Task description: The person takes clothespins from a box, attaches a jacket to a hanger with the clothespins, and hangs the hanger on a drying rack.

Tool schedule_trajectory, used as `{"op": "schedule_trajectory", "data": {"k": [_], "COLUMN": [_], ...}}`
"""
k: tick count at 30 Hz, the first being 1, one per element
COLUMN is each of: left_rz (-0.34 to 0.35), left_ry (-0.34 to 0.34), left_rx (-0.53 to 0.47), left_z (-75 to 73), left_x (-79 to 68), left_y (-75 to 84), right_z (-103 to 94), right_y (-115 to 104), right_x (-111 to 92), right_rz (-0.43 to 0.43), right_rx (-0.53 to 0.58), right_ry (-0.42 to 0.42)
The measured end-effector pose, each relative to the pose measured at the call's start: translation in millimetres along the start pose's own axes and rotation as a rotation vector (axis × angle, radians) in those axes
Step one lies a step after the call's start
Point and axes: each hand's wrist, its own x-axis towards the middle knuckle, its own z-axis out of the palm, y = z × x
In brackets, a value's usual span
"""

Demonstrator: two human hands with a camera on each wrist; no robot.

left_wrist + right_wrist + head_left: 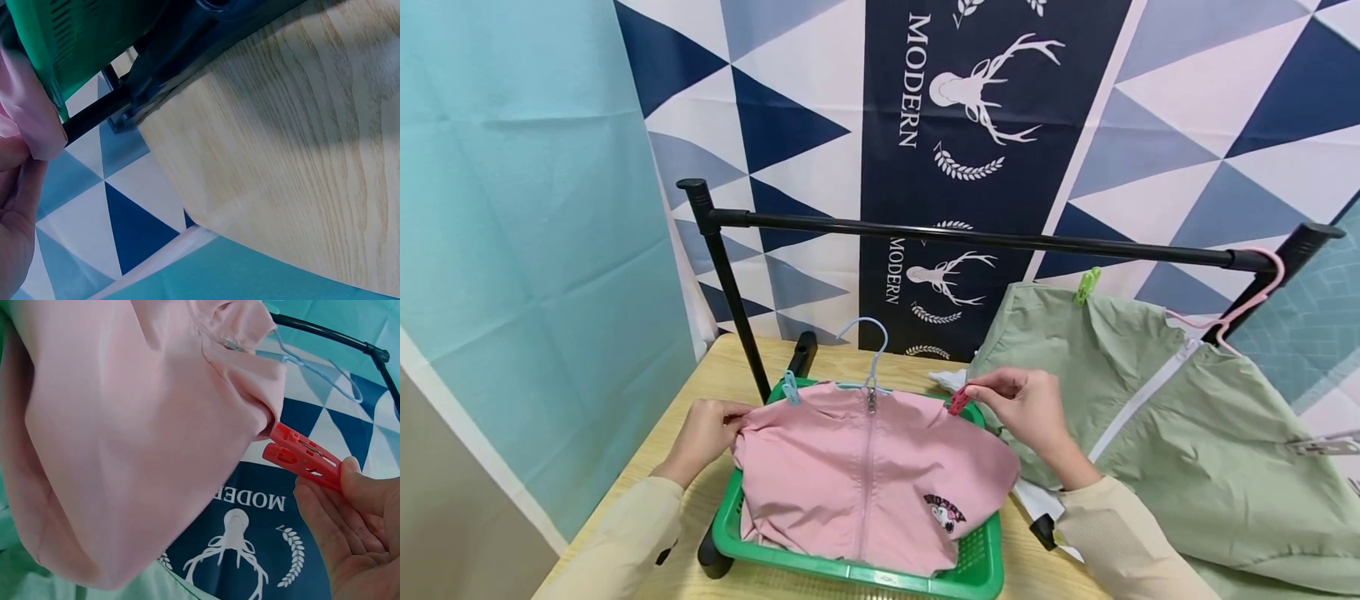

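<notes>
A pink zip-up jacket (820,467) lies over a green plastic basket (977,550), with a light-blue hanger (880,342) rising from its collar. My left hand (703,433) pinches the jacket at its left shoulder, as the left wrist view also shows in the pink fabric (28,100). Between thumb and fingers, my right hand (1026,408) holds a red clothespin (306,456) at the jacket's right shoulder. In the right wrist view the pin's tip meets the fabric edge. A blue clothespin (791,388) sits on the left shoulder.
A black clothes rack (925,233) stands behind and around the basket on a wooden table (700,492). At the right, a green jacket (1097,367) hangs on a pink hanger (1225,321) with a green clothespin (1086,286). A white item with a black end (1042,531) lies beside the basket.
</notes>
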Motion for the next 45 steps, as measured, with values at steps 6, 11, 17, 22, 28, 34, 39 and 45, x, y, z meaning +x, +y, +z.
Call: {"op": "schedule_trajectory", "data": {"k": [6, 11, 17, 22, 28, 34, 39, 45], "left_rz": [-0.009, -0.016, -0.014, -0.019, -0.022, -0.034, -0.037, 0.009], "left_ry": [0.000, -0.011, -0.009, -0.022, -0.021, -0.023, -0.033, -0.059], "left_rx": [-0.006, -0.011, -0.003, -0.017, -0.016, -0.018, -0.019, -0.012], "left_z": [0.1, 0.1, -0.6, -0.1, 1.1, -0.7, -2.0, -5.0], "left_x": [2.1, 1.5, 1.3, 1.6, 0.0, -0.3, 0.3, 5.4], "left_y": [0.7, 1.5, 3.5, 5.6, 5.5, 6.2, 5.7, 5.5], "right_z": [2.3, 4.6, 10.0, 14.9, 16.4, 15.3, 17.6, 24.6], "right_y": [2, 3, 5, 8, 13, 20, 30, 38], "right_x": [-2, -6, -9, -13, -16, -19, -28, -39], "right_rz": [0.086, 0.117, 0.132, 0.175, 0.265, 0.241, 0.189, 0.111], "right_rx": [0.022, 0.035, 0.071, 0.056, 0.145, 0.271, 0.174, -0.001], "right_ry": [-0.068, -0.076, -0.078, -0.114, -0.210, -0.299, -0.340, -0.298]}}
